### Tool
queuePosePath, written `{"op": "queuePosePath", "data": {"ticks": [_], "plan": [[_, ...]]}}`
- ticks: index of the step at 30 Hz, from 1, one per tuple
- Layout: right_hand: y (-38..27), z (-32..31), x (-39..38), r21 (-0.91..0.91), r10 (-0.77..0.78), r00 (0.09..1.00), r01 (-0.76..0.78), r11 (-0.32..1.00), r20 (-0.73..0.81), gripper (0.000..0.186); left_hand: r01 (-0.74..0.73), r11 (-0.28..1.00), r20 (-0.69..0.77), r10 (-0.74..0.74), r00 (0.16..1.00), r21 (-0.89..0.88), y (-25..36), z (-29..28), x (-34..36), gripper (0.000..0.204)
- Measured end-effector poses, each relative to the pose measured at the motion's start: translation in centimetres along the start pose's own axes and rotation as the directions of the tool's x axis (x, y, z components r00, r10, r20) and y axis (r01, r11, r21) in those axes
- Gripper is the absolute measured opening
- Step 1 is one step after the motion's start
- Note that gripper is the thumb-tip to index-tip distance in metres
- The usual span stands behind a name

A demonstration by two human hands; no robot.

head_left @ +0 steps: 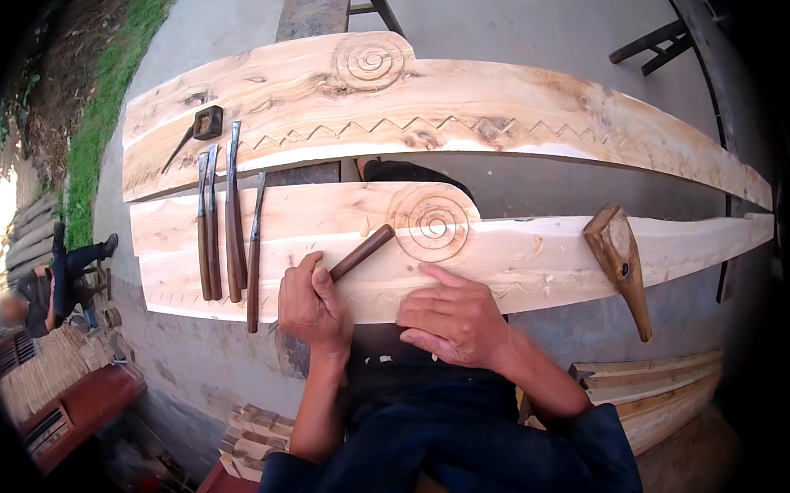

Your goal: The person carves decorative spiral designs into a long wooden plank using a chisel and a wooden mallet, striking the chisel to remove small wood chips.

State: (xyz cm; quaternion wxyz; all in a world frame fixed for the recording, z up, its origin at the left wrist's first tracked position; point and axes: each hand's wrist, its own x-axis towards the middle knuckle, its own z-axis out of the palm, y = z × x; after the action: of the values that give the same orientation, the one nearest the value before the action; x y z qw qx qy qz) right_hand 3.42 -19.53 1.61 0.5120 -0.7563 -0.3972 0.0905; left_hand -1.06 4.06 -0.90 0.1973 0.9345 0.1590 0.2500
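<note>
My left hand [314,307] is closed around a chisel whose brown wooden handle [363,252] points up and to the right. Most of its blade is hidden by the hand. Fingers stretched leftward and a little apart, my right hand [455,319] holds nothing at the near edge of the pale plank [518,241]. Its index fingertip is just below a carved spiral [434,229]. Zigzag lines run along this plank, partly hidden by my hands. To the left, several wooden-handled chisels [232,218] lie side by side across the wood.
A wooden mallet [620,254] rests on the near plank's right part, handle overhanging. Beyond lies a second carved plank [530,100] with a small dark square-headed tool [207,122]. Dark trestles [659,45] stand at right. Another person [49,288] is far left; stacked timber [657,385] lies lower right.
</note>
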Motion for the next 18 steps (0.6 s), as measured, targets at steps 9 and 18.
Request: {"op": "queuePosePath", "data": {"ticks": [9,18], "plan": [[-2.2,-4.5,-4.6,-0.455,0.067,0.928,-0.241,0.858,-0.366,0.023,-0.031,0.997,-0.05,0.027,0.998,-0.076,-0.1,-0.7,-0.4,0.037],[-0.9,-7.1,-9.9,-0.581,0.173,0.811,-0.532,0.616,-0.559,0.055,0.085,0.958,-0.087,-0.113,0.99,-0.273,0.7,-8.5,-0.4,0.024]]}}
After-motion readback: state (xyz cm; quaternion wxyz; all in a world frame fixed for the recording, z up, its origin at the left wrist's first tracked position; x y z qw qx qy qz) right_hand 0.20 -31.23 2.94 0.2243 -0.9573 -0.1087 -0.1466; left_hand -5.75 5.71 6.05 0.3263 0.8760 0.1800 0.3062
